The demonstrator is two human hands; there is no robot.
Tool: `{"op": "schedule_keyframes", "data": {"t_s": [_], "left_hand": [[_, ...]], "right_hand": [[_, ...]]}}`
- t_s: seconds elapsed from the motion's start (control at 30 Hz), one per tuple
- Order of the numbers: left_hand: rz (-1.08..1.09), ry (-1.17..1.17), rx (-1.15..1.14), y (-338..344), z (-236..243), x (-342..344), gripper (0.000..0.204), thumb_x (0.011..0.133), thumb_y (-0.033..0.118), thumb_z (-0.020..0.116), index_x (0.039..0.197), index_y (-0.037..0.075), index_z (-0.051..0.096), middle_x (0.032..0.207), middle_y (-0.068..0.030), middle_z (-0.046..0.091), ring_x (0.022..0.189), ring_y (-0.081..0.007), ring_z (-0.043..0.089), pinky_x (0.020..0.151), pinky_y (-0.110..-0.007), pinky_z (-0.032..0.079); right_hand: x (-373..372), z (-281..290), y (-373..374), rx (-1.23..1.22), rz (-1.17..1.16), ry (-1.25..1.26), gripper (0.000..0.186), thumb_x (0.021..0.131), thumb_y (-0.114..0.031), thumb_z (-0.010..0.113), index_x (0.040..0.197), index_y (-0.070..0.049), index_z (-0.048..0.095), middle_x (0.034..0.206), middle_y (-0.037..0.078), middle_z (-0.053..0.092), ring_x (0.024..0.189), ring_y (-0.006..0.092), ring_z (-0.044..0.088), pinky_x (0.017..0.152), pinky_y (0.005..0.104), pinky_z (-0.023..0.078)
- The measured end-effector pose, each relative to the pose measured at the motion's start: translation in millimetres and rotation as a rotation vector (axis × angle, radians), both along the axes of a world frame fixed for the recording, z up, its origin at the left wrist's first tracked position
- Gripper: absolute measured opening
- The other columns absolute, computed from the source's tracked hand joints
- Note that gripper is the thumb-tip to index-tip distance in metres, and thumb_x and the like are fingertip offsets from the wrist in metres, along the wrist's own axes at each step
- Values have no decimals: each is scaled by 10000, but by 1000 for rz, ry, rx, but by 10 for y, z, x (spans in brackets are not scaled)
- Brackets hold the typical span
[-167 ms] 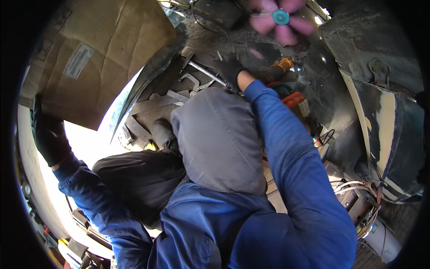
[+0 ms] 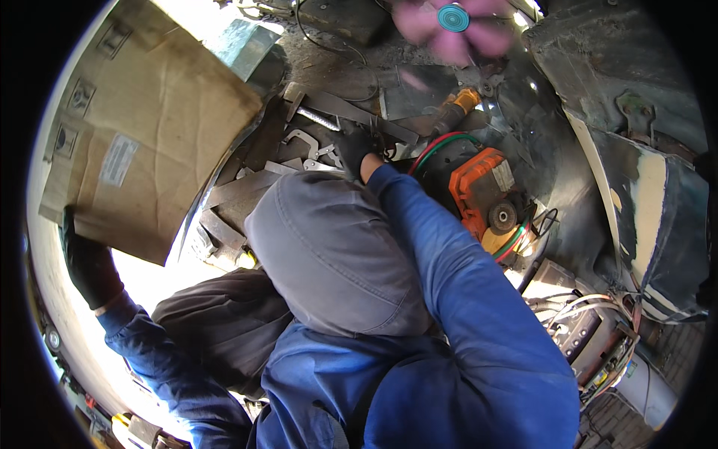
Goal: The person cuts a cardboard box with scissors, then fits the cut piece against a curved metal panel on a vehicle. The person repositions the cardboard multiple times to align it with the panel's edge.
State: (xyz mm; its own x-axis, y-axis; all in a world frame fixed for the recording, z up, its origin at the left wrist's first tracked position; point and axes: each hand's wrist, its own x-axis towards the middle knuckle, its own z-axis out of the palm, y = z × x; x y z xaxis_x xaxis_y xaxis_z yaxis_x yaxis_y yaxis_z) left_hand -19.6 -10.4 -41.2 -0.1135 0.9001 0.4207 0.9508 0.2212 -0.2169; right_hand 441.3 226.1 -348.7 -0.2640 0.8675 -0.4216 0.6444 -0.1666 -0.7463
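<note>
"So, what has the left hand (image 2: pixel 90 262) got?"

"A cardboard sheet (image 2: pixel 161 150) on the left, its near corner clamped in the black-gloved fingers."

"And the right hand (image 2: pixel 357 152)?"

"Gloved too, farther off, at the near end of a ridged steel bar (image 2: pixel 318 117) with a crosswise head. Its fingers are mostly hidden, so I can't tell whether they're closed on it."

"What's around?"

"Locking C-clamp pliers (image 2: pixel 312 144) just nearer than the bar, an orange-and-black power tool (image 2: pixel 456 112) to the right, and a pink-bladed fan (image 2: pixel 453 18) at the far side."
</note>
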Motion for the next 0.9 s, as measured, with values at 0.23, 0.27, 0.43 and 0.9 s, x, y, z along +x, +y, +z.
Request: {"op": "schedule_keyframes", "data": {"t_s": [0.23,0.27,0.43,0.9], "left_hand": [[151,195,49,-406,-306,-813,419,1071,150,664,1435,-58,663,1420,-237,727,1208,-361,749,1051,-401,601],[216,116,69,-478,-344,-949,420,1059,136,676,1430,-60,665,1410,-234,732,1186,-355,756,1035,-393,606],[156,-154,222,-649,-518,-1458,439,1005,36,751,1429,-42,669,1348,-211,752,1164,-283,743,1038,-380,613],[293,-800,385,-35,-557,-800,589,907,4,807,1474,4,649,1362,-205,715,1192,-319,712,1050,-421,607]], "right_hand": [[244,-157,-557,33,-118,437,486,1036,-241,685,1448,15,654,1392,241,703,1271,358,684,1075,443,540],[413,-159,-517,115,-147,347,472,1037,-238,683,1438,10,660,1351,235,717,1239,337,693,1053,439,547],[1164,-121,-473,222,-328,229,415,1042,-214,673,1402,-9,678,1171,222,756,1106,298,731,963,427,567],[1277,-559,-1583,622,-118,-383,712,957,-320,740,1565,-23,517,1430,272,619,1320,441,619,1106,472,506]]}}
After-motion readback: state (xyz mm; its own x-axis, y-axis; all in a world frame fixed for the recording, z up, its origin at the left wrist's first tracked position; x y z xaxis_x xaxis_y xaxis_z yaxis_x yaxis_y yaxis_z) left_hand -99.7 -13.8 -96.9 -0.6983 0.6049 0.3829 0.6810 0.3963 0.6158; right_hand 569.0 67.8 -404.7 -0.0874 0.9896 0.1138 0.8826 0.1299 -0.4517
